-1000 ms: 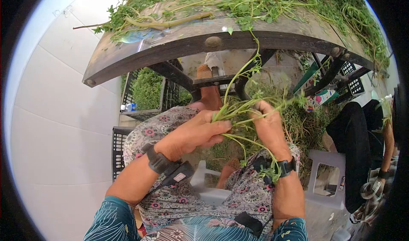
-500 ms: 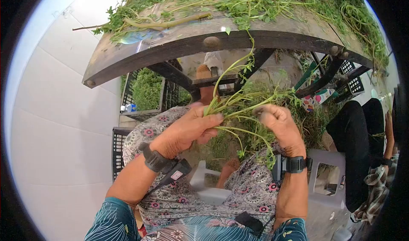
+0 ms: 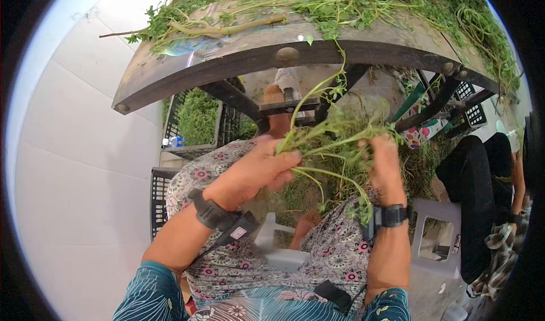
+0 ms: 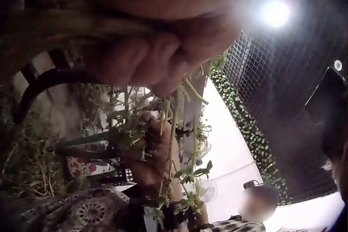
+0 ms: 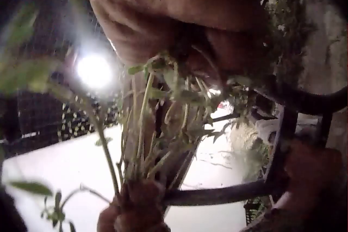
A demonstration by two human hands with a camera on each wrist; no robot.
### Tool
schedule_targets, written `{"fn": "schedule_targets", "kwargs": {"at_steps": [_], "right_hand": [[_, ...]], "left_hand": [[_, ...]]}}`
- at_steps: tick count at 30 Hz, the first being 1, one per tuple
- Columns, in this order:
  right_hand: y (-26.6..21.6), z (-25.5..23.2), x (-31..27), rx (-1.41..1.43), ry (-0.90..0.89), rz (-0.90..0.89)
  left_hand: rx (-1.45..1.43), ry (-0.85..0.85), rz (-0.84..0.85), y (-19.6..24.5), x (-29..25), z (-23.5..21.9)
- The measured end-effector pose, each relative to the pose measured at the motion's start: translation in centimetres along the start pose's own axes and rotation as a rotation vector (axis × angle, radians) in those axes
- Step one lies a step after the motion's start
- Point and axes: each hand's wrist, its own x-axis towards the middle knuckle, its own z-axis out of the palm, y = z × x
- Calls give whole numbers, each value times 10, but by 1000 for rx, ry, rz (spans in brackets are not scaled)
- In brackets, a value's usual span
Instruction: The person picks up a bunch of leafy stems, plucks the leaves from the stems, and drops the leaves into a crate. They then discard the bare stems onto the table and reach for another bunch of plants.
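In the head view the left hand (image 3: 250, 172) grips the lower ends of a loose bunch of green leafy stems (image 3: 296, 114), thumb across them. The stems fan out up and to the right. At their leafy tips is the right hand (image 3: 387, 165), blurred. The right wrist view has the right hand (image 5: 179, 14) above with curled fingers at the leafy tops, and the left hand (image 5: 137, 210) below holding the stems (image 5: 142, 120). Curled fingers of the left hand (image 4: 144, 60) fill the top of the left wrist view, with stems (image 4: 173, 145) hanging below.
Cut greens (image 3: 363, 9) cover much of the wooden table (image 3: 227, 51) ahead. Beneath it stand a black crate of greens (image 3: 196, 116) and a heap of plants (image 3: 420, 179) on the floor. A grey stool (image 3: 434, 236) is at the right, beside another person's dark-clad leg (image 3: 468, 202).
The right hand has moved right from nearer the left hand, out to the leafy tips, and turned more upright. The left hand keeps its grip and has shifted only slightly.
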Motion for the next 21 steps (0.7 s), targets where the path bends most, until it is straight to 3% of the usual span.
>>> {"fn": "schedule_targets", "kwargs": {"at_steps": [1, 2, 5, 8, 9, 10, 12, 18, 21], "right_hand": [[-9, -10, 1, 649, 101, 277], [-20, -21, 5, 1007, 111, 487], [-27, -35, -6, 1084, 203, 395], [-39, -48, -19, 1134, -23, 187], [-51, -49, -21, 926, -66, 236], [-66, -53, -15, 693, -218, 260], [-79, -34, -7, 348, -334, 146], [-84, -3, -6, 249, -327, 85], [-69, 7, -3, 312, -158, 125]], "left_hand": [[-36, 26, -7, -1, 0, -6], [-73, 53, -15, -2, 0, -9], [-63, 131, 4, -1, 4, -9], [6, 101, 51, -6, 9, -8], [3, 100, 48, -7, 9, -7], [2, 97, 45, -7, 9, -6], [-1, 107, 40, -6, 9, -4], [8, 123, 46, -6, 9, -4], [36, 100, 39, -3, 8, -1]]}}
